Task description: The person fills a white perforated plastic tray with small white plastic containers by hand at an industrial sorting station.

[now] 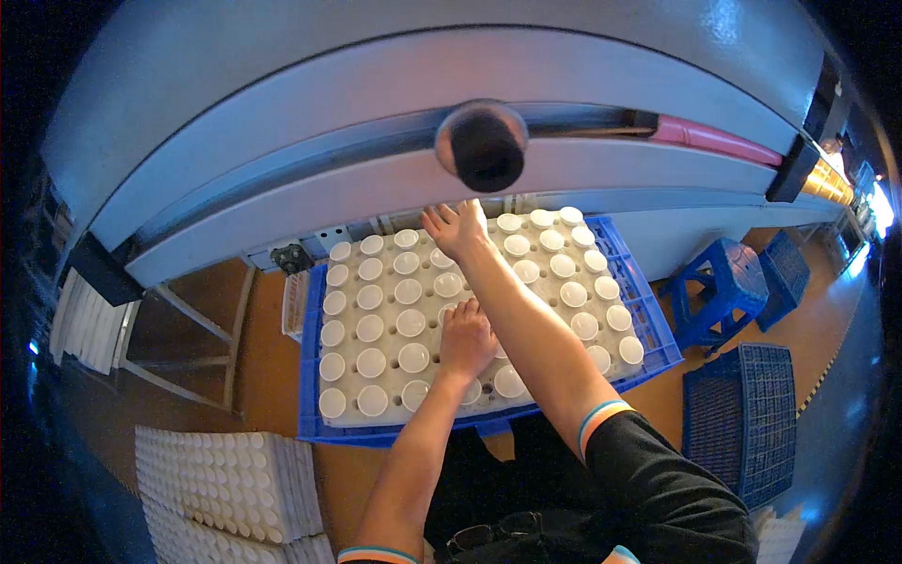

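Note:
White round cups (411,322) sit in rows in a pale tray (390,345) with small holes between them. This tray rests on a blue plastic crate (310,376). My left hand (468,340) is low over the middle rows, back upward; its fingers bend down and their tips are hidden, so a grip on a cup cannot be made out. Farther off, my right hand (458,228) reaches to the tray's back edge with fingers apart and nothing visible in them. My right forearm crosses above several cups and hides part of the rows.
A long pale machine panel (329,188) runs above the tray's back edge, with a dark round knob (487,150) jutting out. Stacked white trays (225,479) stand at lower left. To the right are a blue stool (719,291) and blue crates (742,423).

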{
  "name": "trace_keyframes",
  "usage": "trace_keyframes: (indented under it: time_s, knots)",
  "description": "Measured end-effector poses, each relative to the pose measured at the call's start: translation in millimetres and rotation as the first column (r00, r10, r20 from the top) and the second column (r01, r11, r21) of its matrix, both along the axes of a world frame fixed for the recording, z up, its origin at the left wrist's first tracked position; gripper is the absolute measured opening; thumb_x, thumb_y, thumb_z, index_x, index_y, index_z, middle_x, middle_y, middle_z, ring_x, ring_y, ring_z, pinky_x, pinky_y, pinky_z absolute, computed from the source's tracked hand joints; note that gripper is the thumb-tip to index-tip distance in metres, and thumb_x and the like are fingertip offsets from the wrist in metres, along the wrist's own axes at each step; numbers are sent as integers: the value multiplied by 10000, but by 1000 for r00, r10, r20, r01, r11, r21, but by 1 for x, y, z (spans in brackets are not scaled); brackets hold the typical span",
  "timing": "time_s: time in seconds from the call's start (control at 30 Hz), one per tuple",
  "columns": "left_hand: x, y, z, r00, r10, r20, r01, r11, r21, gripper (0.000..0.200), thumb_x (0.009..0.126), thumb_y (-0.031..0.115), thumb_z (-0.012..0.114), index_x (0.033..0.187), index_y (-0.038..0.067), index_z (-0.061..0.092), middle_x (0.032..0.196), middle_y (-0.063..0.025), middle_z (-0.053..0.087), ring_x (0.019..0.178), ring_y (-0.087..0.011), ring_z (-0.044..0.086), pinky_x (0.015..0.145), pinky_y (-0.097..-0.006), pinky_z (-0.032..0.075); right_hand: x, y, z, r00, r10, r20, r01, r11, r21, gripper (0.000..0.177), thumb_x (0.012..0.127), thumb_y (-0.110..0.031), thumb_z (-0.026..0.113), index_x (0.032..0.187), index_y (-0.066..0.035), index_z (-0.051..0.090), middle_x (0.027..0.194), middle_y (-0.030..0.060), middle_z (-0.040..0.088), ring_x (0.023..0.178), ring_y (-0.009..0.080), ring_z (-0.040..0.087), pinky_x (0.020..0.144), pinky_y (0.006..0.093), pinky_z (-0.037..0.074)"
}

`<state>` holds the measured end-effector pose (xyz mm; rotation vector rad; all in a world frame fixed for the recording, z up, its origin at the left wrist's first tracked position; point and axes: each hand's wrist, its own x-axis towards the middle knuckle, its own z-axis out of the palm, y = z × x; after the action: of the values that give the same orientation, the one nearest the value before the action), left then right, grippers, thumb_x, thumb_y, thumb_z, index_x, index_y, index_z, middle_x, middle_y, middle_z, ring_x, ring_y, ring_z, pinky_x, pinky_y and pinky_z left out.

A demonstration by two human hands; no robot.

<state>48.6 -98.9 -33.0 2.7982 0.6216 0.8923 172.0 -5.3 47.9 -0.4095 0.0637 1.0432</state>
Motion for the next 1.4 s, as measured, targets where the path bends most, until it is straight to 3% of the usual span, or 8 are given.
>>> trace_keyframes:
  time_s: [0.3,0.5,0.6,0.8,0.87,1.0,1.1,1.4]
  knots:
    - [-1,1,1,998,-35,58,32,999,43,213,775,220,595,839,18,608,817,-126,580,854,-283,564,768,-406,416,-7,13,0,991,119,-64,-103,970,220,540,928,-585,332,1191,-150,514,1039,59,573,975,242,551,795,437,480]
    - [0,0,4,995,-29,91,35,997,-63,228,768,226,605,841,10,604,839,-132,589,836,-299,571,780,-430,423,-4,3,3,983,22,-183,-8,997,74,207,919,-288,492,802,-119,510,601,15,452,477,142,416,409,268,347]
    - [-1,-5,10,997,20,-76,-27,995,-96,271,772,241,626,925,17,617,949,-146,600,905,-304,576,825,-430,425,9,-24,-15,988,1,-153,9,998,68,220,937,-289,455,811,-113,498,615,19,441,502,141,418,413,271,323]
    - [5,10,10,932,34,362,24,988,-153,409,811,215,644,1162,22,563,1101,-155,574,987,-291,562,876,-414,423,61,-118,-45,974,87,210,-73,995,-75,212,962,-259,382,937,-112,534,732,29,493,647,154,484,560,280,392]
    - [9,7,35,869,153,470,137,839,-526,429,839,222,643,1206,27,541,1116,-130,561,960,-224,557,832,-361,446,71,-133,-52,966,104,237,-65,984,-168,204,954,-248,382,954,-116,537,768,30,510,655,150,470,562,276,385]
    - [30,-16,75,921,-55,387,309,707,-635,565,810,201,688,1308,36,479,1179,-124,523,881,-164,581,740,-296,494,83,-146,-79,860,351,372,-329,936,-124,233,963,-275,410,1055,-120,557,913,55,587,779,169,555,624,305,459]
    - [42,-9,72,957,-96,275,245,775,-582,616,776,203,723,1318,48,476,1140,-126,562,790,-167,603,696,-293,512,48,-155,-45,828,313,465,-237,947,-215,334,969,-323,450,1219,-116,528,1148,77,600,1036,229,610,811,360,533]
    - [64,-13,56,978,-69,195,163,841,-517,551,736,275,751,1178,2,566,1014,-171,627,812,-224,633,694,-332,515,78,-172,-51,604,345,719,108,858,-503,381,968,-369,391,1231,-142,547,1149,57,597,1032,165,547,821,350,427]
